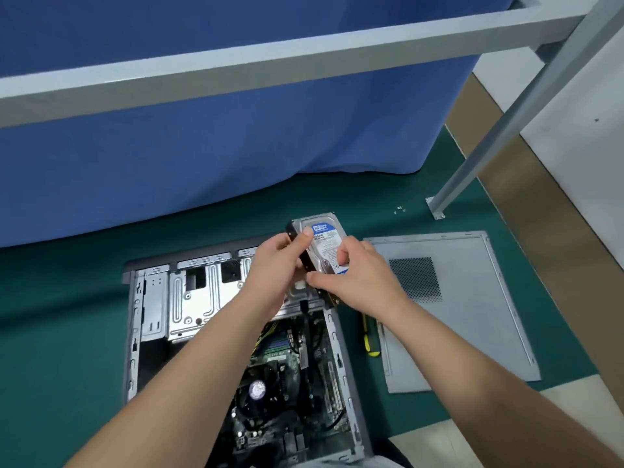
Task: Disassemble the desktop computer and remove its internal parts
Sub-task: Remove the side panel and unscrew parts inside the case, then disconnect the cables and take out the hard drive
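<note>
While one hard drive (324, 244) is held tilted above the open computer case (216, 332), two hands grip it: left hand (277, 265) curled around its left edge, right hand (358, 275) pinching its lower end. One side panel (472, 315), one yellow-handled screwdriver (369, 342) and a few screws (400, 209) lie on the green floor (67, 315).

blue-and-white label on the hard drive (325, 246), green mat (60, 315), grey perforated side panel (472, 298)

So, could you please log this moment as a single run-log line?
step: hard drive lifted above open case | left hand: grips drive | right hand: grips drive | side panel: off, on mat | motherboard: still installed
</note>
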The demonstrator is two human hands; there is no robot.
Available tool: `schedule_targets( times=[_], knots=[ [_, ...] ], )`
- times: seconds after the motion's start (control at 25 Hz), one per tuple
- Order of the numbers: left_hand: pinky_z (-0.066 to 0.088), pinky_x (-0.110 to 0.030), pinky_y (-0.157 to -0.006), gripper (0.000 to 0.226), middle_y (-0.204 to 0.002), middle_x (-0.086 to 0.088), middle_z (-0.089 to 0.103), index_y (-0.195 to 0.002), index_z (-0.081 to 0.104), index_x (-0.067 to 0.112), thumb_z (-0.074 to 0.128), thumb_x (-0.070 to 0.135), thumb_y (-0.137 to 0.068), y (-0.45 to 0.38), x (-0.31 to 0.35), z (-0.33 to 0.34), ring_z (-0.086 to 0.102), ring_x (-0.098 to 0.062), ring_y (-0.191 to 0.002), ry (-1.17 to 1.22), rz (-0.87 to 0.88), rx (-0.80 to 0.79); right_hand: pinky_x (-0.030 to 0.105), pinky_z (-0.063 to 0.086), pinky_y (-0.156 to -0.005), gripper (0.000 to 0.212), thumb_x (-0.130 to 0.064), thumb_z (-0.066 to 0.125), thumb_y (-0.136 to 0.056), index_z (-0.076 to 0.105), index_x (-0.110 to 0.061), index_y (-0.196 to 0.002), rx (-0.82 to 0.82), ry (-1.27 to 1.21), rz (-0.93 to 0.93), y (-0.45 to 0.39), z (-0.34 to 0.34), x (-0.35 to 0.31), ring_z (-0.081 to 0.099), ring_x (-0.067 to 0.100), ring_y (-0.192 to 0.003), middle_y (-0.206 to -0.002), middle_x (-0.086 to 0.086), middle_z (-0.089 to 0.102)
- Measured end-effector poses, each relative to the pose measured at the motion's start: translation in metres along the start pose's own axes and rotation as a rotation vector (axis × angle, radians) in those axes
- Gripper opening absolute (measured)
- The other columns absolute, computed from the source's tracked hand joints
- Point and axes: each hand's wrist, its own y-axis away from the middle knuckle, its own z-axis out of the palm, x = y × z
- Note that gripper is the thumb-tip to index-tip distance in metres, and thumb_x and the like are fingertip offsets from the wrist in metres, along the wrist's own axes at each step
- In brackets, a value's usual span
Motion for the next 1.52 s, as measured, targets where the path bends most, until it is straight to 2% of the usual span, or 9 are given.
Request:
schedule_targets(
  times=[0.12,0.24,0.32,0.44,0.64,0.88,1.28,1.44,1.52],
  knots=[
    [0.059,-0.042,-0.081,0.04,-0.084,0.0,0.076,-0.092,0.075,0.016,0.057,0.051,-0.101,-0.035,0.008,0.013,0.071,-0.03,-0.082,-0.368,0.109,0.056,0.034,0.04,-0.061,0.061,-0.077,0.07,-0.053,0.045,-0.028,-0.079,0.015,-0.129,0.088,-0.026,-0.01,0.026,0.056,0.011,-0.079,-0.091,-0.008,0.059],
    [0.051,-0.042,-0.089,0.042,-0.1,-0.004,0.074,-0.101,0.073,0.017,0.046,0.05,-0.103,-0.073,0.01,-0.003,0.065,-0.031,-0.1,-0.915,0.342,0.291,0.034,0.038,-0.06,0.065,-0.08,0.07,-0.051,0.046,-0.026,-0.079,0.032,-0.129,0.174,-0.059,-0.029,0.05,0.057,0.013,-0.079,-0.089,-0.006,0.061],
    [0.043,-0.045,-0.098,0.039,-0.117,-0.005,0.071,-0.111,0.072,0.022,0.042,0.046,-0.105,-0.094,0.005,-0.022,0.059,-0.032,-0.115,-1.195,0.314,0.336,0.035,0.038,-0.061,0.063,-0.078,0.068,-0.053,0.045,-0.026,-0.078,0.004,-0.081,0.204,-0.087,-0.041,0.063,0.057,0.018,-0.083,-0.09,-0.002,0.062],
    [0.034,-0.046,-0.106,0.05,-0.119,-0.002,0.071,-0.103,0.073,0.023,0.028,0.046,-0.107,-0.109,-0.014,-0.036,0.049,-0.024,-0.132,-1.447,0.16,0.315,0.036,0.046,-0.074,0.058,-0.074,0.068,-0.057,0.047,-0.03,-0.088,-0.046,0.054,0.25,-0.135,-0.05,0.074,0.058,0.027,-0.099,-0.105,0.004,0.062],
    [0.038,-0.044,-0.105,0.056,-0.111,0.005,0.074,-0.098,0.077,0.026,0.023,0.042,-0.101,-0.116,-0.028,-0.037,0.054,-0.021,-0.131,-1.522,0.233,0.448,0.04,0.051,-0.091,0.081,-0.067,0.07,-0.064,0.045,-0.035,-0.134,-0.008,0.218,0.33,-0.222,-0.046,0.082,0.056,0.035,-0.113,-0.122,0.012,0.055],
    [0.047,-0.043,-0.085,0.048,-0.089,-0.003,0.076,-0.085,0.078,0.022,0.034,0.036,-0.098,-0.117,-0.036,-0.038,0.069,-0.032,-0.094,-1.571,0.383,0.538,0.044,0.044,-0.093,0.083,-0.058,0.073,-0.071,0.046,-0.018,-0.138,0.048,0.258,0.357,-0.289,-0.028,0.097,0.043,0.038,-0.123,-0.132,0.017,0.043],
    [0.043,-0.042,-0.074,0.046,-0.083,-0.001,0.075,-0.08,0.076,0.022,0.036,0.034,-0.099,-0.122,-0.048,-0.042,0.068,-0.032,-0.087,-1.58,0.466,0.611,0.047,0.039,-0.102,0.087,-0.065,0.073,-0.076,0.043,-0.013,-0.139,0.187,0.285,0.322,-0.317,0.003,0.118,0.04,0.039,-0.129,-0.137,0.018,0.042],
    [0.043,-0.041,-0.072,0.046,-0.08,0.0,0.074,-0.077,0.075,0.022,0.036,0.034,-0.099,-0.122,-0.048,-0.041,0.067,-0.031,-0.082,-1.573,0.463,0.594,0.049,0.022,-0.122,0.1,-0.073,0.063,-0.081,0.03,-0.009,-0.151,0.07,0.309,0.326,-0.307,-0.004,0.115,0.018,0.041,-0.15,-0.165,0.021,0.012],
    [0.043,-0.04,-0.07,0.045,-0.077,-0.002,0.073,-0.073,0.073,0.02,0.037,0.033,-0.099,-0.121,-0.046,-0.039,0.067,-0.032,-0.079,-1.564,0.478,0.597,0.049,0.011,-0.126,0.089,-0.069,0.06,-0.086,0.038,-0.008,-0.148,0.047,0.326,0.268,-0.292,-0.01,0.107,0.007,0.038,-0.155,-0.169,0.018,-0.001]
  ],
)
